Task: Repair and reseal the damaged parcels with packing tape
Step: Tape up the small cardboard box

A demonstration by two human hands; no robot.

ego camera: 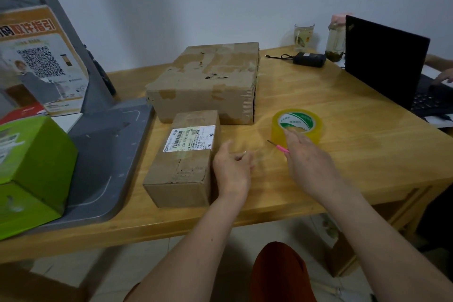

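Small parcel (186,157), labelled, torn at near top edge: stood on wooden table (343,110), front left. Large parcel (208,81), scuffed and punctured: just behind it. Tape roll (296,127), yellow, flat on table: right of small parcel. Left hand (231,169): beside small parcel's right face, fingers loosely curled, grasping nothing. Right hand (310,154): fingers extended, touching tape roll. Pink-handled tool (279,146): partly hidden under right hand; grip undeterminable.
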